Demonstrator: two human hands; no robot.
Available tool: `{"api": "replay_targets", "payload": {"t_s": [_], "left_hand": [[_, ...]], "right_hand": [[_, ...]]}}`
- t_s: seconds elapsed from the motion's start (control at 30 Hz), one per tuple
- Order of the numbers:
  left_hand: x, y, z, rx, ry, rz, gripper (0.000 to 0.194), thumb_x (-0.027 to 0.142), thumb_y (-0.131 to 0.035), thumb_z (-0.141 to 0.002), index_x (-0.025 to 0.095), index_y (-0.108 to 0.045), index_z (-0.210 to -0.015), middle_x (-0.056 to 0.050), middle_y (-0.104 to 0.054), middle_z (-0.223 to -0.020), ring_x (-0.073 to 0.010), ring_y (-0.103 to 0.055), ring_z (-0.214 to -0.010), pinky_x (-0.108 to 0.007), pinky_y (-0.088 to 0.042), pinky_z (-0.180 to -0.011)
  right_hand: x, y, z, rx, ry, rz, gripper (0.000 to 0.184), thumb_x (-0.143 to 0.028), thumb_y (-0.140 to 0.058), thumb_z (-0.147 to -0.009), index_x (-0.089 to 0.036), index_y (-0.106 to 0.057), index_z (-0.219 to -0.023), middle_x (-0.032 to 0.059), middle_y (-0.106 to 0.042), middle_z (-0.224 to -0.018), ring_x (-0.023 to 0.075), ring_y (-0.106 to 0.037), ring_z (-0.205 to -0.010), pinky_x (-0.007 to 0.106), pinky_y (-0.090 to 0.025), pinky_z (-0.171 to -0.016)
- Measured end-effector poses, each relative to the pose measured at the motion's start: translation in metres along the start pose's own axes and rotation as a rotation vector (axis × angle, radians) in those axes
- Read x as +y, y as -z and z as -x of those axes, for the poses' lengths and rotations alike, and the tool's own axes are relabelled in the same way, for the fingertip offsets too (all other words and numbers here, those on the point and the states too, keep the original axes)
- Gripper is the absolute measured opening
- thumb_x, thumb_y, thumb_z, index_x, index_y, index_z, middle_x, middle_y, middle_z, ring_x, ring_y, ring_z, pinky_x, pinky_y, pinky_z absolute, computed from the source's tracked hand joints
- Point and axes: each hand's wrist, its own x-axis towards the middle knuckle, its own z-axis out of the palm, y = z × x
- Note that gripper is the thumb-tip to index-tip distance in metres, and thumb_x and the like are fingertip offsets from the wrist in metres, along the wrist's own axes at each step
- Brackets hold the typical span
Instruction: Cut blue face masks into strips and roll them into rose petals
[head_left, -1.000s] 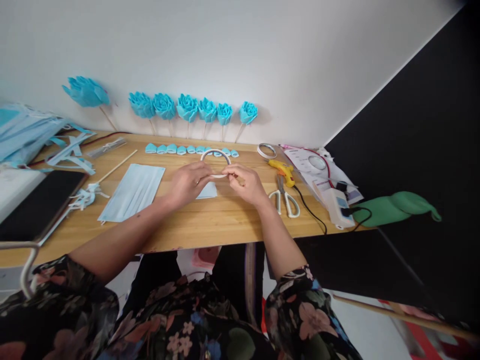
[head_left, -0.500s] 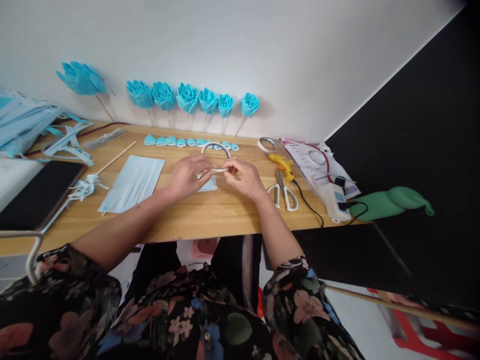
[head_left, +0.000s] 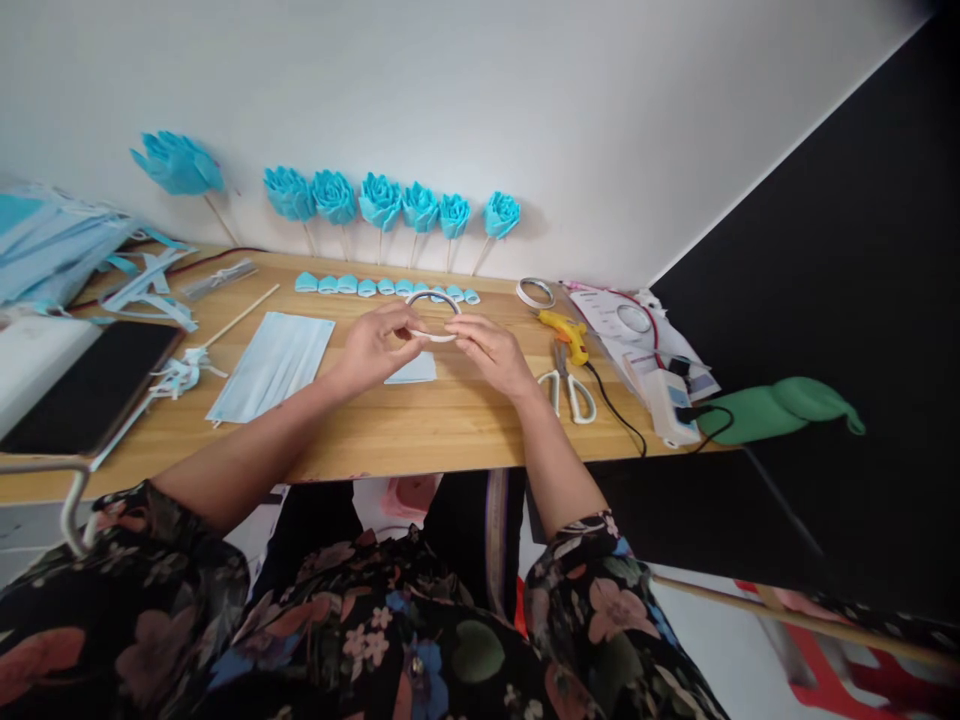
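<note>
The left hand (head_left: pixel 380 350) and right hand (head_left: pixel 491 352) are pinching a white tape ring (head_left: pixel 433 337) between them, holding it above the wooden surface (head_left: pixel 420 435). Small folded blue pieces (head_left: pixel 346 285) are lying in a row behind it; a pale folded piece, perhaps mask fabric (head_left: pixel 412 370), is lying nearer the person. Scissors (head_left: pixel 568 385) are resting beside a yellow glue gun (head_left: pixel 564 334).

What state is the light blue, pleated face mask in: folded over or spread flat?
Spread flat: the mask lies as a full rectangle on the light wooden table, its long pleats showing.
</note>
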Motion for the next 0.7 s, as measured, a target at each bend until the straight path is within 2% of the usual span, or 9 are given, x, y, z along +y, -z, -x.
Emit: {"api": "replay_targets", "payload": {"t_s": [0.23,0.33,0.47,0.7], "left_hand": [[0.000,0.000,-0.001,-0.033,-0.011,-0.062,0.015,0.032,-0.065,-0.085,0.018,-0.065,-0.080,-0.005,-0.070,-0.085,-0.0171,-0.064,-0.076,-0.031,-0.054,-0.073],[-0.001,-0.001,-0.001,-0.031,-0.005,-0.108,0.015,0.033,-0.064,-0.084,0.018,-0.064,-0.079,-0.004,-0.069,-0.084,-0.0166,-0.063,-0.075,-0.030,-0.054,-0.072],[-0.002,-0.002,0.001,-0.039,0.013,-0.120,0.017,0.035,-0.065,-0.083,0.019,-0.063,-0.078,-0.004,-0.068,-0.083,-0.0169,-0.062,-0.073,-0.030,-0.053,-0.069],[-0.005,-0.003,-0.002,0.005,-0.002,-0.133,0.019,0.037,-0.068,-0.080,0.022,-0.061,-0.072,-0.002,-0.064,-0.073,-0.0173,-0.058,-0.068,-0.031,-0.049,-0.063]], "right_hand": [[-0.001,-0.002,-0.001,0.071,0.097,0.087,0.022,-0.035,-0.058,-0.102,-0.027,-0.078,-0.104,0.0071,-0.076,-0.108,0.0209,-0.069,-0.104,0.038,-0.054,-0.094],[-0.004,-0.004,-0.002,0.067,0.094,0.142,0.021,-0.033,-0.058,-0.102,-0.028,-0.078,-0.103,0.0062,-0.075,-0.104,0.0212,-0.069,-0.100,0.039,-0.054,-0.091],[-0.006,-0.007,-0.002,0.063,0.094,0.175,0.021,-0.032,-0.057,-0.102,-0.027,-0.078,-0.104,0.0066,-0.075,-0.105,0.0212,-0.067,-0.101,0.039,-0.053,-0.092],[-0.004,-0.010,-0.002,-0.019,0.026,0.247,0.024,-0.026,-0.053,-0.104,-0.028,-0.077,-0.110,0.0061,-0.072,-0.112,0.0199,-0.065,-0.109,0.040,-0.053,-0.098]]}}
